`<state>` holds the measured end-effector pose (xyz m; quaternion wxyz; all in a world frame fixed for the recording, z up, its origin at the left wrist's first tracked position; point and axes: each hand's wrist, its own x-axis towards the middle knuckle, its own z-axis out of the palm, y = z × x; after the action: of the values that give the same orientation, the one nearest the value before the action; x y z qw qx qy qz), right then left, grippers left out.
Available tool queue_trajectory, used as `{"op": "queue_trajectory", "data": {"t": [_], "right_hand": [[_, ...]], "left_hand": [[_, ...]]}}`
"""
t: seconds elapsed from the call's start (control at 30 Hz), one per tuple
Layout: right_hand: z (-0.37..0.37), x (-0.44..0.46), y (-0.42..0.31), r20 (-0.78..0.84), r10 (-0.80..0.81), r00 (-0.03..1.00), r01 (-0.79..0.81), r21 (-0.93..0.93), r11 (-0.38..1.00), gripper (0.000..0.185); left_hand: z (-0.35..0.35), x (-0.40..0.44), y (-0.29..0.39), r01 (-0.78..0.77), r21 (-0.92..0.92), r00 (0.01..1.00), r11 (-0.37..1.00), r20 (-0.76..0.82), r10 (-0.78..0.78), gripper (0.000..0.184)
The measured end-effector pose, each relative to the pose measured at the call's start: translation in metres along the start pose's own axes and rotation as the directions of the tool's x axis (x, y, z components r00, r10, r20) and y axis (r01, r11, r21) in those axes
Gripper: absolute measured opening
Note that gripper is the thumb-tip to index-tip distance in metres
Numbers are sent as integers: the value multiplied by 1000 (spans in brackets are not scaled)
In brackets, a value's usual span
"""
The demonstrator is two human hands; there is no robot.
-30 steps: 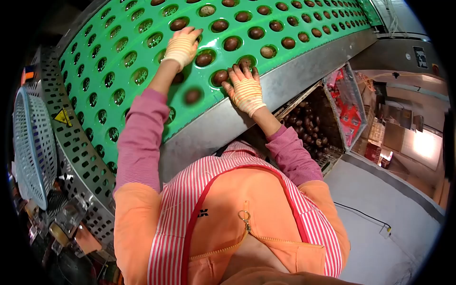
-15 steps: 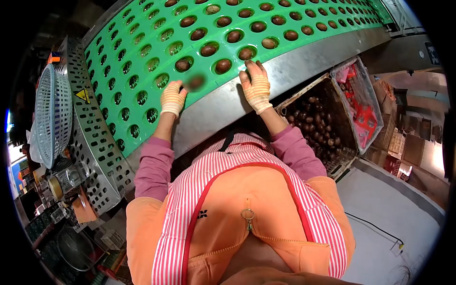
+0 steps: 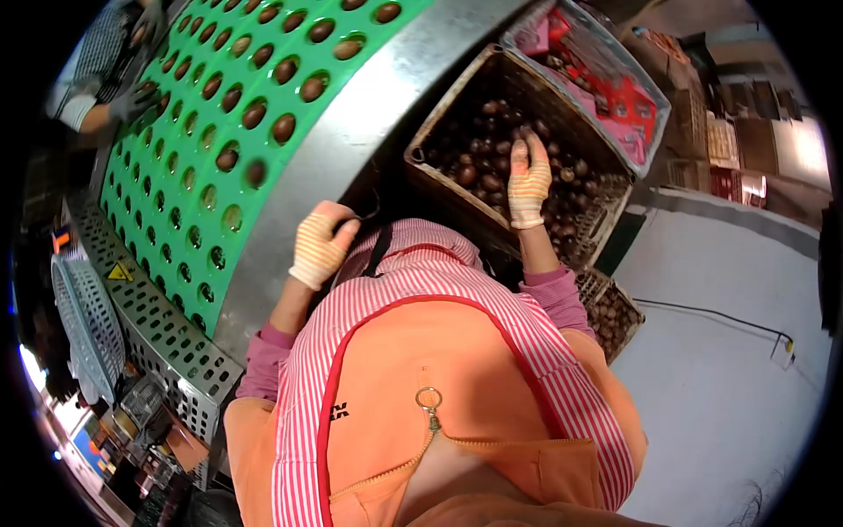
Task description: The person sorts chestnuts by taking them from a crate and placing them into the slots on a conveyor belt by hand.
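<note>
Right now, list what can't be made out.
All in the head view:
Crate contents beneath the right hand: hidden by that hand.
Brown spot on the green belt: blurred.
Most of the co-worker: cut off by the dark left edge.
Symbol on the yellow sign: too small.

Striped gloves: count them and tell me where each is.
2 striped gloves: one on the left hand, by the metal edge; one on the right hand, over the brown crate.

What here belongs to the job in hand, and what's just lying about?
Apparently part of the job: round brown pieces; brown crate beneath the right hand; green pocketed surface.

Seemingly just lying about: pale blue basket; plastic-lined crate.
</note>
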<state>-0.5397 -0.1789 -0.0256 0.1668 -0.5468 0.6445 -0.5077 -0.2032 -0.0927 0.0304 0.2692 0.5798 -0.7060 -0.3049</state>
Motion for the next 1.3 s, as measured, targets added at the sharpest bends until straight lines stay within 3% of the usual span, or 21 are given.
{"op": "queue_trajectory", "data": {"t": [0.03,0.1,0.17,0.23,0.3,0.33,0.4,0.5,0.57,0.63,0.7,0.73,0.83,0.9,0.93,0.97,1.03,1.1,1.17,1.23,1.3], "right_hand": [[-14,2,12,-35,53,998,-55,-88,995,37],[-44,7,25,-19,98,995,-99,-44,994,36],[-61,5,50,-26,127,992,-126,29,992,37],[-82,-2,58,-20,221,975,-222,-34,974,37],[-93,-13,81,-36,254,967,-252,47,967,38],[-95,-15,81,-45,266,963,-266,7,964,37],[-101,-23,97,-61,281,958,-284,-46,958,35],[-110,-15,97,-97,323,941,-332,-94,939,35],[-122,-6,85,-106,336,936,-345,-87,935,37],[-131,-1,99,-145,328,933,-349,-155,924,40],[-145,6,108,26,312,950,-291,-290,912,42],[-146,9,103,118,309,944,-249,-361,898,41],[-125,9,95,425,388,818,-150,-493,857,45],[-100,8,91,620,373,690,-42,-480,876,50],[-84,6,94,661,345,666,18,-477,879,54],[-66,4,98,700,316,640,78,-468,880,57],[-33,12,98,772,333,541,77,-440,895,62],[-7,15,88,761,428,487,146,-554,819,59],[10,24,70,702,586,405,197,-693,694,54],[31,7,86,635,552,540,132,-712,690,43],[46,-5,100,569,534,625,68,-721,689,40]], "left_hand": [[16,4,5,-60,126,995,990,81,50,14],[39,18,8,83,432,874,898,402,-273,37],[51,23,-3,159,598,723,786,472,-505,51],[47,18,-21,-30,480,918,877,360,-166,40],[12,33,-14,184,351,941,918,206,-267,26],[-5,35,-18,203,320,979,926,-33,-203,24],[-39,43,-39,195,332,912,923,-409,-46,25],[-63,45,-126,325,492,870,808,-491,-51,31],[-70,43,-175,340,517,922,786,-350,-169,32],[-68,50,-157,390,519,913,760,-329,-243,29],[-63,71,-105,392,816,892,424,-224,-394,25],[-60,82,-90,365,864,885,346,-207,-418,24],[-34,117,-50,124,799,982,589,-184,42,26],[12,142,-6,-94,514,983,853,-89,162,28],[43,147,43,62,206,998,977,-1,-63,28],[69,155,55,-144,240,978,960,182,102,28],[121,171,65,-281,281,865,918,489,116,36],[164,191,75,-268,488,691,831,698,-187,45],[191,199,76,-293,607,586,739,724,-363,51],[216,203,51,-456,638,444,621,768,-462,62],[221,203,51,-548,637,426,542,770,-475,64]]}}
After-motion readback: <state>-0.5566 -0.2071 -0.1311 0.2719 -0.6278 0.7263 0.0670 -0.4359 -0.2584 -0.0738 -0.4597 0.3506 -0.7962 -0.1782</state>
